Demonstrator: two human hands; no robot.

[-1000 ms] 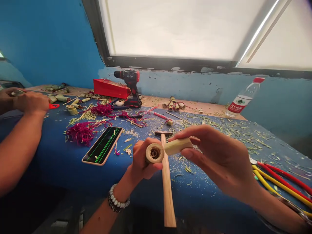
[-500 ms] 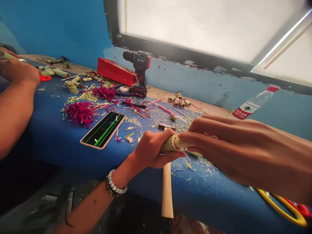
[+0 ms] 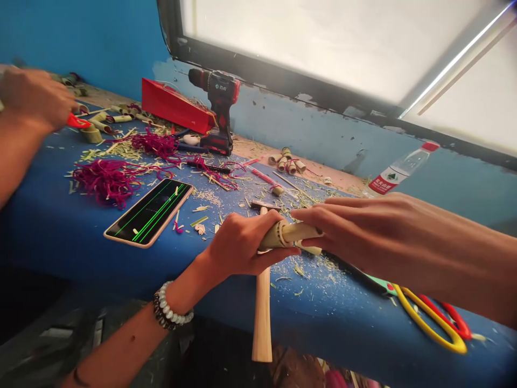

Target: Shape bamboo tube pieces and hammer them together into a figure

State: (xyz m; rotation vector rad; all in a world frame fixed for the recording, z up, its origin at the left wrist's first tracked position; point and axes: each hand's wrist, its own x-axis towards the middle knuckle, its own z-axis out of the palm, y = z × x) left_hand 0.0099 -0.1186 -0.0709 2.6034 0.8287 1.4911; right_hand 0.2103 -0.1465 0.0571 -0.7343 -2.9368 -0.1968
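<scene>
Our left hand point(image 3: 238, 245) wraps a bamboo tube point(image 3: 270, 238); at its three o'clock, our right hand point(image 3: 363, 229) pinches a narrower piece point(image 3: 299, 232).

Greenish tan on bamboo tube point(image 3: 271, 237) right of smartphone point(image 3: 149, 213), striped green on black; magenta in string point(image 3: 107, 180) beside it.

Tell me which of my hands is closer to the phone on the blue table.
Your left hand. It grips the wider bamboo tube to the right of the phone; your right hand, holding the thinner bamboo piece, is farther right.
</scene>
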